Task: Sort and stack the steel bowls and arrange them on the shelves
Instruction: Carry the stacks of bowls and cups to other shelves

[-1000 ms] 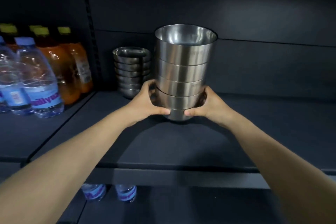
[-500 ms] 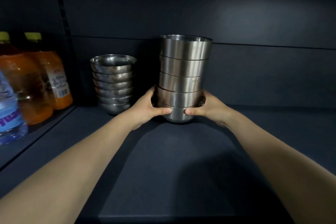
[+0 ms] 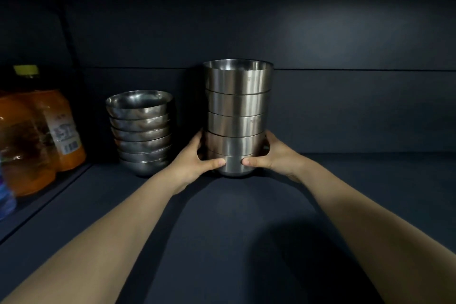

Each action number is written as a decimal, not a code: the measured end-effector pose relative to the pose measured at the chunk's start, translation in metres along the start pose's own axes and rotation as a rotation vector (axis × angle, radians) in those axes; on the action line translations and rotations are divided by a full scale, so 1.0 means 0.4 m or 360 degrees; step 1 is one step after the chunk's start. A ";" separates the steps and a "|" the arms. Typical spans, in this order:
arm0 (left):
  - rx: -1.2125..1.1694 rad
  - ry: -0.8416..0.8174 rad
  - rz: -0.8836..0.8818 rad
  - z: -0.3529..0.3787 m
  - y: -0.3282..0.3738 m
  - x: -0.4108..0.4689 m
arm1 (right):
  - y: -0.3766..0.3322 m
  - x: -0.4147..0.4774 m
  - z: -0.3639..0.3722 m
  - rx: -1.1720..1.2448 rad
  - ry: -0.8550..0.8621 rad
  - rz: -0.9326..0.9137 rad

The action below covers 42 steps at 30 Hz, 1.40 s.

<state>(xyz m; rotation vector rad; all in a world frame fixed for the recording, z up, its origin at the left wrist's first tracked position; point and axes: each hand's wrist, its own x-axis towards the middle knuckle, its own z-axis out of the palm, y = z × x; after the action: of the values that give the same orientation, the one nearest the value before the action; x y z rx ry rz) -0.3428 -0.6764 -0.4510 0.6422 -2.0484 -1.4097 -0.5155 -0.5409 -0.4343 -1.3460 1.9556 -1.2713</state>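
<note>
Two orange drink bottles [image 3: 47, 136] stand far left on the dark matte shelf [image 3: 222, 229]. Next comes a short stack [image 3: 142, 131] of rounded, glossy steel bowls. Just right of it, the left hand [image 3: 192, 164] and the right hand [image 3: 277, 158] clasp the bottom bowls of a tall stack [image 3: 238, 106] of straight-walled brushed steel, thumbs in front, near the back wall.

Bare, slender forearms [image 3: 111, 229], unsleeved throughout, end in a bare left hand [image 3: 193, 164] and right hand [image 3: 275, 159].

Dark shelf [image 3: 222, 242]: tall bowl stack [image 3: 238, 116] btwn both hands' fingers [image 3: 217, 162]; shorter bowl stack [image 3: 140, 131] just left of them; orange bottles [image 3: 37, 136] farther left.
</note>
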 end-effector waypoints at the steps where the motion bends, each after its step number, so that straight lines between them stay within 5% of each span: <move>1: 0.0028 -0.0012 -0.0010 -0.001 0.002 -0.002 | -0.005 -0.003 0.000 -0.0005 -0.0006 -0.0009; 13: 0.0294 0.0124 -0.0178 0.047 0.136 -0.203 | -0.122 -0.231 0.038 -0.0048 0.0176 0.0370; 25: 0.1060 -0.0124 0.0379 -0.027 0.529 -0.710 | -0.542 -0.697 0.007 -0.0488 -0.0054 0.0520; 33: 0.1598 -0.0453 0.0326 -0.059 0.916 -0.867 | -0.822 -0.944 -0.192 -0.1037 -0.0274 0.0374; 38: 0.1966 -0.0130 0.0403 0.015 1.114 -0.952 | -0.920 -1.078 -0.399 -0.1151 -0.0172 0.0277; 42: 0.1996 -0.0110 0.0428 0.146 1.248 -1.035 | -0.961 -1.196 -0.548 -0.1201 -0.0079 0.0138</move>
<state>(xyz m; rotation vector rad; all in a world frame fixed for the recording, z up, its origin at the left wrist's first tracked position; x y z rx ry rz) -0.1173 -0.1969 -0.0724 0.7118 -2.7923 0.1556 -0.2926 -0.0565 -0.0596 -1.5570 2.5431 -0.4391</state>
